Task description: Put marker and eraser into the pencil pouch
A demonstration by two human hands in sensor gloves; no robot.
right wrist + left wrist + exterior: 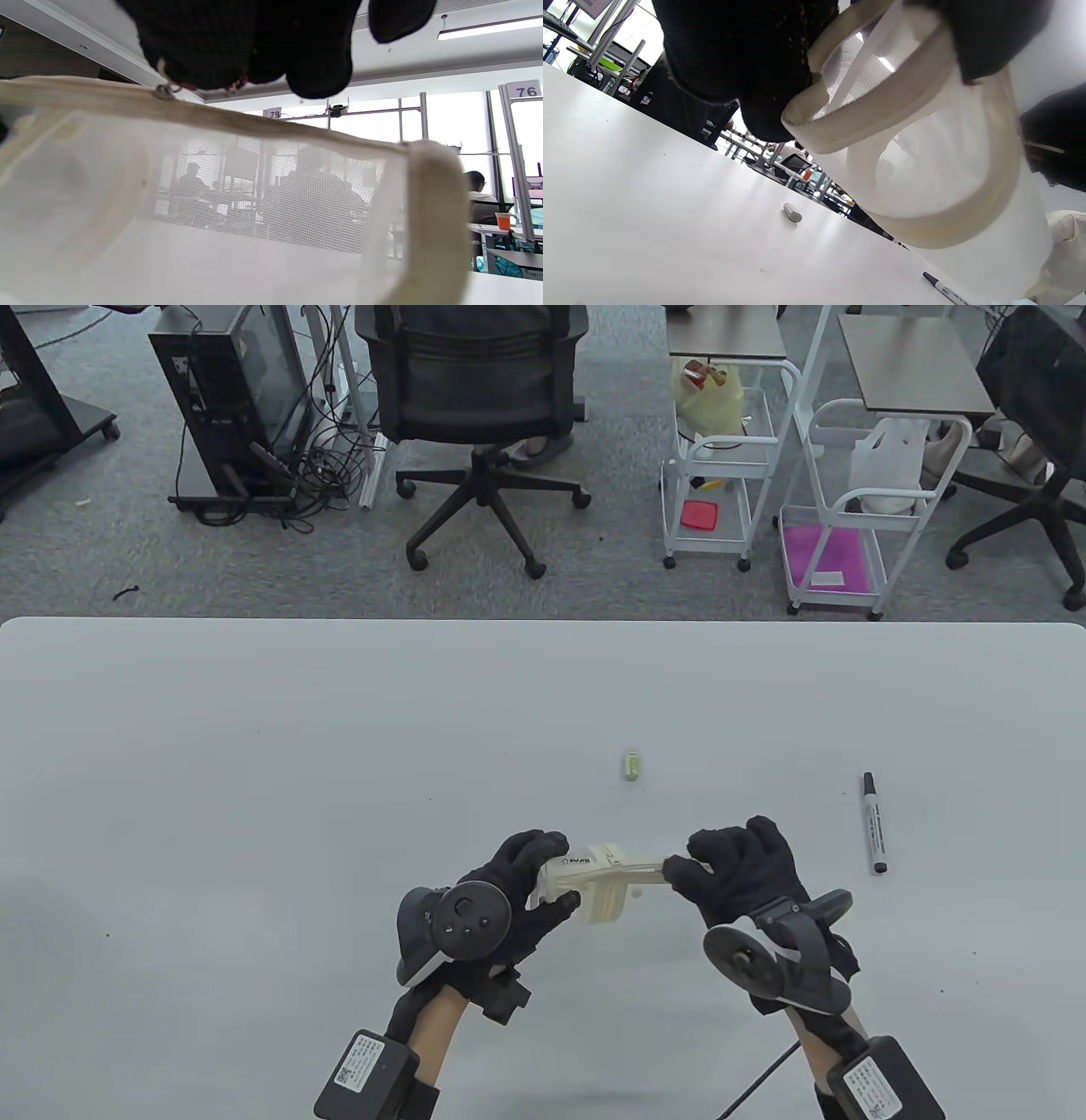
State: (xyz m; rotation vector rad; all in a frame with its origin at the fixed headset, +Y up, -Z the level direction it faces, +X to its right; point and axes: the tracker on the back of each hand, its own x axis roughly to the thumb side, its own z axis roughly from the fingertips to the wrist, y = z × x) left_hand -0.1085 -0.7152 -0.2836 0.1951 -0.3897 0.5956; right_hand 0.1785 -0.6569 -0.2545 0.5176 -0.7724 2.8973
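Near the table's (254, 729) front edge, both hands (517, 891) (747, 874) grip the pouch (598, 882).

Gloved fingers (254, 46) of the right hand (271, 38) hang in from the top edge, dark and bunched, pinching at a small metal zipper pull (163, 91) on the cream upper band of the pencil pouch (263, 220). The pouch fills most of the view, its mesh wall see-through, with a thick cream edge curving down its right side. Through the mesh, blurred seated people show at desks. Beyond the pouch on the right stands an orange cup (503, 221) on a desk, and numbered signs hang before bright windows.
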